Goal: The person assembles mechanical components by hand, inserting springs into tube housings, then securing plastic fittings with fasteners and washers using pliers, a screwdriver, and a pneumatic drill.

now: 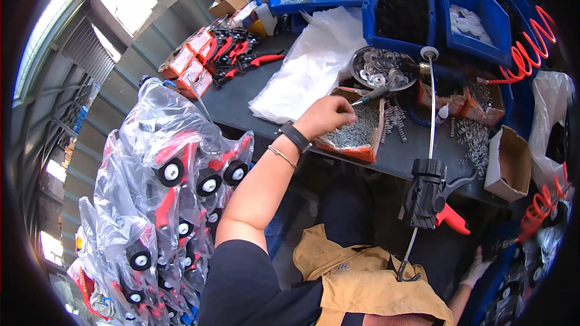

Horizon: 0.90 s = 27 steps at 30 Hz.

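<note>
We find the open carton (366,156) at the near edge of the dark workbench (234,107), under the left hand (328,118). It holds a heap of small silvery fasteners (359,131). Behind it, a round bowl (409,83) contains washers (380,69). Blue bins (394,43) along the back hold silvery hardware, black parts and white discs (470,23).

The carton is low-walled and orange-red outside. A green-handled tool (371,95) shows over its far rim, tip just beside the fingers. Loose springs (396,122) lie to its right.

The left arm extends forward, the hand palm-down with fingers curled over the heap; we cannot tell whether they pinch a piece. The right hand (475,270) hangs low at the right, probably near a blue surface, its grasp unreadable.

Before the body we note a black, red-handled device (426,193) on a metal rod, the rod's hooked end over a tan apron (356,293).

At left, clear plastic bags (130,163) enclose red parts and black wheels (172,172).
</note>
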Motion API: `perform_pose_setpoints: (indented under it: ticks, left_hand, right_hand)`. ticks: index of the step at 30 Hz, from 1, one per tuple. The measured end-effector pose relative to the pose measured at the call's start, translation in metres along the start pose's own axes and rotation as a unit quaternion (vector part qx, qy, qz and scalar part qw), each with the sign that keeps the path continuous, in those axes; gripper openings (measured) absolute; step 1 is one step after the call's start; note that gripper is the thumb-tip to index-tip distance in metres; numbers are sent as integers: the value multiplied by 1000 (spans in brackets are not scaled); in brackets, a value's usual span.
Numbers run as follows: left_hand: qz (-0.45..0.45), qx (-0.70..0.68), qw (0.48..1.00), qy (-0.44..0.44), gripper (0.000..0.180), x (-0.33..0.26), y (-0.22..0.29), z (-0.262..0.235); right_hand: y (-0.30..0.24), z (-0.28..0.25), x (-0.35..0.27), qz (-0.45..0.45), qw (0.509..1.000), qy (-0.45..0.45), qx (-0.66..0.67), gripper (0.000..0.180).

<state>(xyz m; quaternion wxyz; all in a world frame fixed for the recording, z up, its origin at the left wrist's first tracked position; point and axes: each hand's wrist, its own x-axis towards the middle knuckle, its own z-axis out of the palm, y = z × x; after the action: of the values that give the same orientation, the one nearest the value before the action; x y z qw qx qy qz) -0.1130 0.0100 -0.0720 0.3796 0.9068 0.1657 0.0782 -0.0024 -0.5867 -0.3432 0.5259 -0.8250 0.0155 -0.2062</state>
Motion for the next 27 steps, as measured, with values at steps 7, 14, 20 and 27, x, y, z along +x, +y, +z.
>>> perform_pose_setpoints:
  ticks: [7,14,20,27]
  left_hand:
    - [-132,-593,794,8,9,5,-15,10]
    - [-97,-806,581,59,8,18,-13,25]
    - [-25,-765,633,116,7,-3,22,33]
    - [-114,-774,609,-130,24,-146,94,138]
  right_hand:
    - [-89,-40,-35,-4,984,-174,36,68]
    - [-266,-21,-6,-96,854,-174,481,67]
    - [-362,-8,-8,-135,700,-247,657,53]
    - [-420,56,-60,-179,706,-215,651,67]
